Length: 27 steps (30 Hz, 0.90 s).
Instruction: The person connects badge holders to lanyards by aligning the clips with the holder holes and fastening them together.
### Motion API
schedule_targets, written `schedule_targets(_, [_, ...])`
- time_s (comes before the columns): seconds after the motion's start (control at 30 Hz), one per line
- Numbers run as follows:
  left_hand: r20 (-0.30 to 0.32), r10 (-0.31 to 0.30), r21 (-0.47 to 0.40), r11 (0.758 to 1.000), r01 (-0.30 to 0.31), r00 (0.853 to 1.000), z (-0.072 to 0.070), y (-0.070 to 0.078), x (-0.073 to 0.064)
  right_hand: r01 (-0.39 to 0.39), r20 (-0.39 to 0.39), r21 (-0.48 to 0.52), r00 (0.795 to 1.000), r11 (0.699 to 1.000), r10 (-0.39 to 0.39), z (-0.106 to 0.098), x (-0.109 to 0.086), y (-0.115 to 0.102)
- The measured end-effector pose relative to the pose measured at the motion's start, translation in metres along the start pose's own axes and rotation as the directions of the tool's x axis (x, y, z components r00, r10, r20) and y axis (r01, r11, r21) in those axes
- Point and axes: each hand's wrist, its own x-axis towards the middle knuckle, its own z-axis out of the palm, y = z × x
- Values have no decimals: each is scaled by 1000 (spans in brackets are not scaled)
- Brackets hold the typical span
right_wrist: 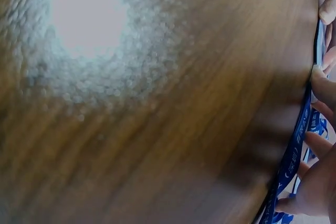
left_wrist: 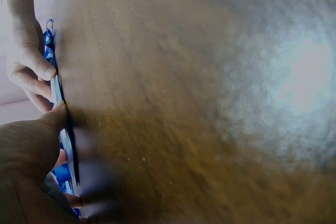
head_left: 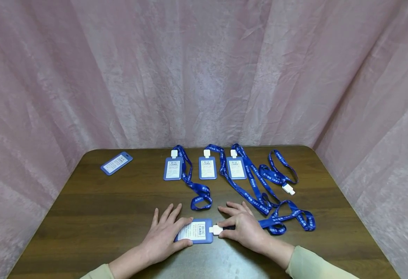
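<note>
In the head view a blue ID card holder [head_left: 206, 233] lies flat near the table's front, its printed end turned to the right. My left hand [head_left: 163, 236] grips its left part, thumb on the near edge and index finger at the far edge. The white clip [head_left: 216, 230] of a blue lanyard [head_left: 267, 223] sits at the holder's slotted end. My right hand [head_left: 245, 228] pinches that clip between thumb and index finger, the other fingers spread on the table side. From there the lanyard runs out right under the hand. The left wrist view shows both hands low along the holder.
Three card holders with clips and lanyards stand in a row at the back: left [head_left: 172, 169], middle [head_left: 208, 169] and right [head_left: 236, 168]. A loose holder [head_left: 116, 163] lies back left. Another lanyard with a white clip [head_left: 288, 189] lies on the right. Pink curtains [head_left: 204, 77] surround the table.
</note>
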Motion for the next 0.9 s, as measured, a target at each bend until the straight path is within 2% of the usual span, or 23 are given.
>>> schedule_targets(0.3, [25,-5,-4,1000,5,1000,-1,-3,0,7,3,-13,1000,1000,-7,0,0,-1])
schedule_targets(0.53, [22,8,-21,1000,-8,1000,0,-9,-4,-24,66,-26,997,999,26,1,1,-4])
schedule_targets(0.7, [19,24,-26,999,-24,1000,-5,-12,-7,-41,105,-53,993,998,46,0,2,-4])
schedule_targets(0.9, [32,24,-34,999,-23,999,-14,-18,-13,-28,129,-44,991,999,33,-4,-1,-4])
